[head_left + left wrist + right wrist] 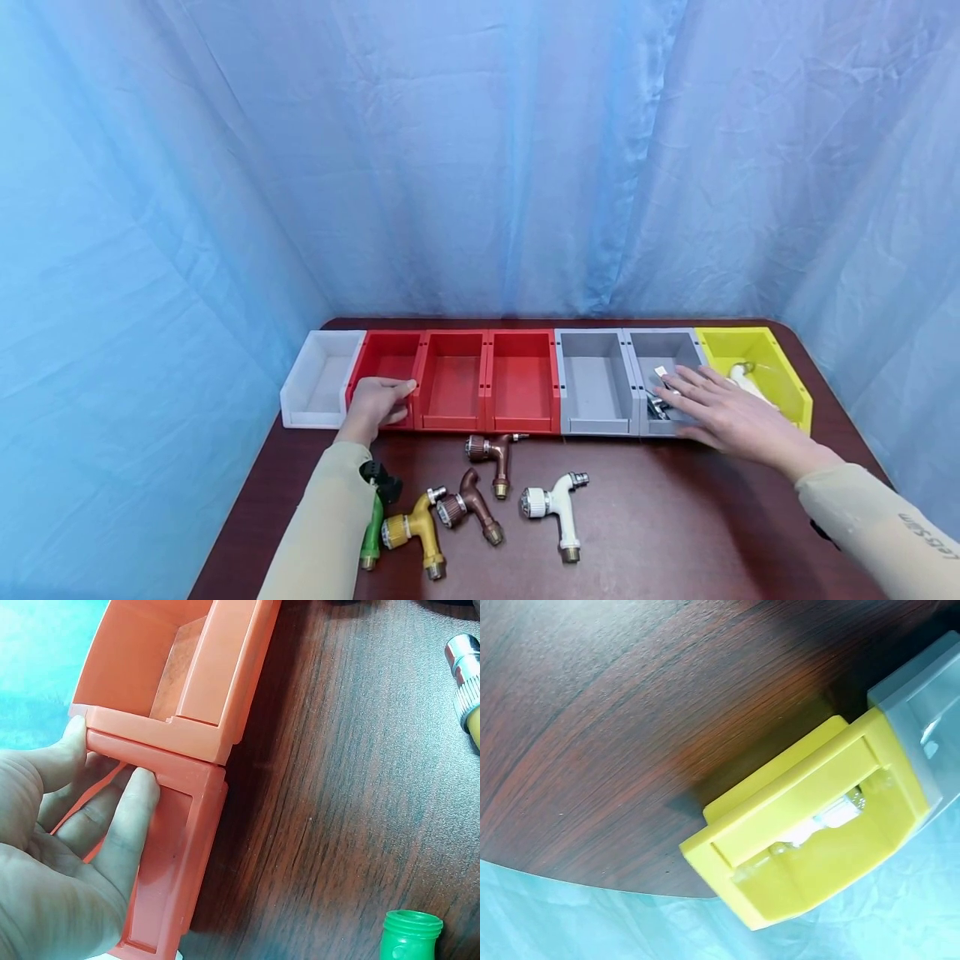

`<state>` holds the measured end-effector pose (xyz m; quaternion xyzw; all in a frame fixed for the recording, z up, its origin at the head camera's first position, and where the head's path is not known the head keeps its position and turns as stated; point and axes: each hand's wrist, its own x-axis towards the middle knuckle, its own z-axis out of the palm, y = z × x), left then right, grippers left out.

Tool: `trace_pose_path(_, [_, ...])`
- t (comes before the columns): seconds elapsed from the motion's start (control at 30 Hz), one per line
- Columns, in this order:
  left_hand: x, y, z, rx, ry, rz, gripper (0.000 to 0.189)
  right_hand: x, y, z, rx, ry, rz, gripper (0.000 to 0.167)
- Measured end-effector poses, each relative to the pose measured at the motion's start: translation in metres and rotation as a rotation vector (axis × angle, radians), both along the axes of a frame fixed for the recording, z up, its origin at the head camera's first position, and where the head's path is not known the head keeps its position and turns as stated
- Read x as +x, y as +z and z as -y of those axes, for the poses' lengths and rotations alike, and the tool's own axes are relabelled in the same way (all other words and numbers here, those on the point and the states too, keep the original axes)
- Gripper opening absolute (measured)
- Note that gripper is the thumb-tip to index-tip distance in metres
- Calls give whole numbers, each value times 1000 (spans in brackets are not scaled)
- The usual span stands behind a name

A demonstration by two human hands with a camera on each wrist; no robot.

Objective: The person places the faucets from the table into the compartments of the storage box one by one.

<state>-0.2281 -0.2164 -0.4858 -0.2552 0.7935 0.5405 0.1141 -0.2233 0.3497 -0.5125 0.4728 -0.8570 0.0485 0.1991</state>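
Observation:
My left hand [381, 405] is at the leftmost red bin [390, 344]. In the left wrist view, its thumb and fingers [142, 795] pinch the wall beside the neighbouring red bin [199, 742]. On the right, my right hand [723, 414] reaches over the right grey bin [660, 340] with fingers spread. Metal pieces [657, 406] show in that bin, partly hidden by the hand. Next to it, the yellow bin [792, 385] holds a white tap [746, 382]. The right wrist view shows the yellow bin's front [795, 795] but not the hand.
On the dark wood table [660, 517] lie a green tap [372, 533], a yellow tap [423, 529], brown taps [472, 504] and a white tap [562, 508]. A white bin [322, 375] ends the row at left. Blue curtains [465, 167] hang behind.

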Motion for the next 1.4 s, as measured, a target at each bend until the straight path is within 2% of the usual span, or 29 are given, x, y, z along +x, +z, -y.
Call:
trace_pose_path(0.13, [0, -1, 1, 3, 0, 3, 51, 2, 3, 8, 12, 3, -9, 69])
trace_pose_path(0.3, [0, -1, 2, 12, 4, 6, 51, 5, 6, 19, -7, 45, -24, 66])
trace_pose_path(0.67, [0, 0, 3, 19, 6, 10, 51, 17, 15, 50, 64, 39, 37, 75])
trace_pose_path(1.13, [-4, -1, 2, 29, 17, 23, 47, 32, 8, 82, 122, 100, 103, 84])
trace_pose_path(1.4, [-4, -2, 2, 28, 18, 20, 48, 40, 3, 101, 89, 170, 118, 91])
